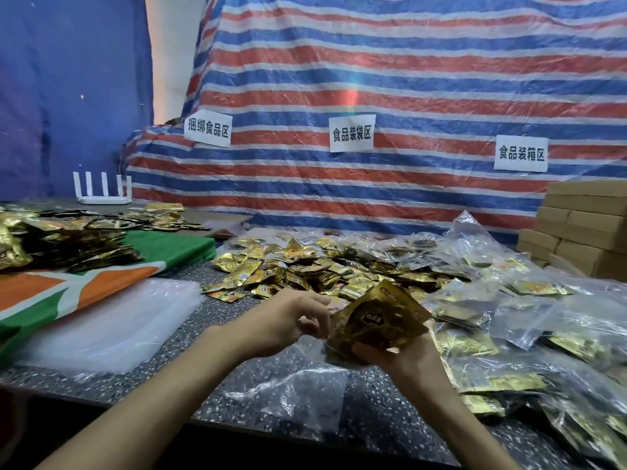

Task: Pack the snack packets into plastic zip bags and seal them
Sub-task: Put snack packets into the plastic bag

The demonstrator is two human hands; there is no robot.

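R hand point(405, 356) fingers hidden under gold packets point(376, 320); boxes point(583, 232) cut off right.

packets pile point(305, 266) centre | boxes point(583, 232) right | router point(101, 195) back-left

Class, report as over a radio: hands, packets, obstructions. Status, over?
Right hand grips gold packets from below; left hand pinches their edge. Empty zip bag flat on table underneath, unfilled. Nothing blocking.

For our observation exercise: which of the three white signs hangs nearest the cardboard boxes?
The rightmost sign, lowest of the three, just up-left of the cardboard boxes.
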